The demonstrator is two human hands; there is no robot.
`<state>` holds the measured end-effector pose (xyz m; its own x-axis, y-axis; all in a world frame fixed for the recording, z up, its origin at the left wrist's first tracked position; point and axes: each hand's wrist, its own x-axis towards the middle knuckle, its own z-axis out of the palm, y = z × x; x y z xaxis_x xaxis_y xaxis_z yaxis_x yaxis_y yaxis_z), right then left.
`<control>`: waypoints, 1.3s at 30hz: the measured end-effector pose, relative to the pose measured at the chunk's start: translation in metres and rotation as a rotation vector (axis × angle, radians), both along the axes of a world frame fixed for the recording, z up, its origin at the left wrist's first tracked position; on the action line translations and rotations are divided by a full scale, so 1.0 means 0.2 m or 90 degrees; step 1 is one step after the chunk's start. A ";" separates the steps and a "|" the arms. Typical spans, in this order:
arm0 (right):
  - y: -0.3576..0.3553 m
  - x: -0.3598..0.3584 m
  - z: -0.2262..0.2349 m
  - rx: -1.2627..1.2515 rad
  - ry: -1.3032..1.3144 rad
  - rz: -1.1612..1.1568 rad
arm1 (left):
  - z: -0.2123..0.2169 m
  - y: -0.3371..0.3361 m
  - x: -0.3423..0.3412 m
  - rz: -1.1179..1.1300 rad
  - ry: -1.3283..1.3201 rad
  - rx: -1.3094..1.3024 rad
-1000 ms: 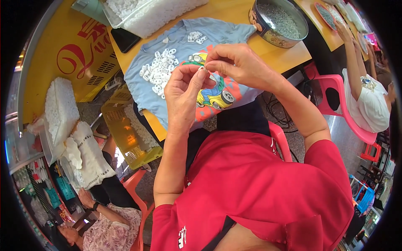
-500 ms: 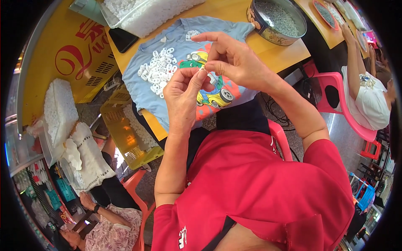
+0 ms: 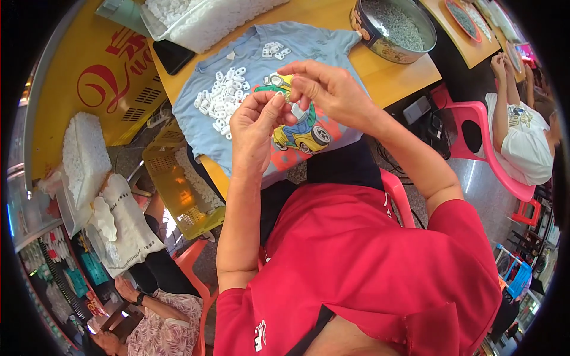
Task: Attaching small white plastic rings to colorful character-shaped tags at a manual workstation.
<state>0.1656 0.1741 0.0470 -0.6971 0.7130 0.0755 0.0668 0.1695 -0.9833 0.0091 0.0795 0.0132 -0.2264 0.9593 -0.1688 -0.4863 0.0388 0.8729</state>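
Over a light blue T-shirt (image 3: 196,95) with a cartoon car print, my two hands are close together. My left hand (image 3: 254,127) has its thumb and forefinger pinched on a small white plastic piece (image 3: 279,93), mostly covered by the fingertips. Just to the right, my right hand (image 3: 338,98) has its thumb and fingers curled together; anything between them is too small to make out. On the shirt left of my hands lies a loose heap of white oval plastic pieces (image 3: 222,95) with holes. A smaller cluster of white pieces (image 3: 275,50) sits beyond my hands.
A clear box of white pieces (image 3: 205,26) and a black phone (image 3: 172,57) stand at the table's far left. A round tin (image 3: 395,32) of small metal parts stands far right. A yellow crate (image 3: 178,196) is below left. Co-workers sit on both sides.
My hands have drawn slightly apart, and the right hand has moved down a little, uncovering the small cluster of white pieces. My left hand still pinches near the same spot.
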 end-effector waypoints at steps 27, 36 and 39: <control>0.07 0.06 0.18 0.455 0.002 0.304 | 0.06 -0.12 0.05 -0.057 0.354 0.222; 0.03 0.11 0.20 0.306 -0.003 0.346 | 0.13 -0.12 0.06 -0.047 0.463 0.277; 0.05 0.14 0.20 0.284 -0.021 0.370 | 0.15 -0.12 0.06 -0.097 0.514 0.282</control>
<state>0.1946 0.1833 0.0861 -0.9605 0.1331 0.2443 -0.1273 0.5705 -0.8114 0.0215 0.0554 0.0437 0.0176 0.9276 0.3731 0.2567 -0.3648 0.8950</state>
